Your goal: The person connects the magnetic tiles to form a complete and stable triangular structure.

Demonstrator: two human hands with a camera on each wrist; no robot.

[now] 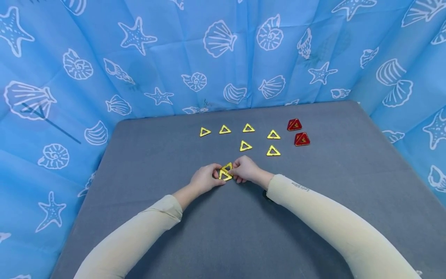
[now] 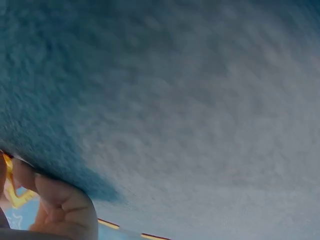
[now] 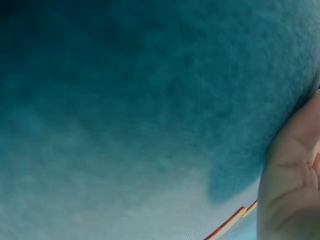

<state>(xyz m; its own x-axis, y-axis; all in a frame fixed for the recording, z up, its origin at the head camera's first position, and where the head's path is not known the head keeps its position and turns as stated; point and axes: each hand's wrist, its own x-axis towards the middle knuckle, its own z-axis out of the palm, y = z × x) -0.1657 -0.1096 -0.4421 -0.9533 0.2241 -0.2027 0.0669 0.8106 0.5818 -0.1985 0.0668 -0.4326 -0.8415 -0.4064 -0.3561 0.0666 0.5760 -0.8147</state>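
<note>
two glossy, hollow yellow triangles (image 1: 226, 173), touching, pinched near the middle of a fuzzy grey cloth (image 1: 216, 232)
thumb and fingers of the left hand (image 1: 204, 179) grasp the pair from one side, those of the right hand (image 1: 245, 169) from the other; beyond lie six loose yellow frames (image 1: 273, 154), three-cornered too, and two red triangular clusters (image 1: 298, 142) with gold edging
</note>
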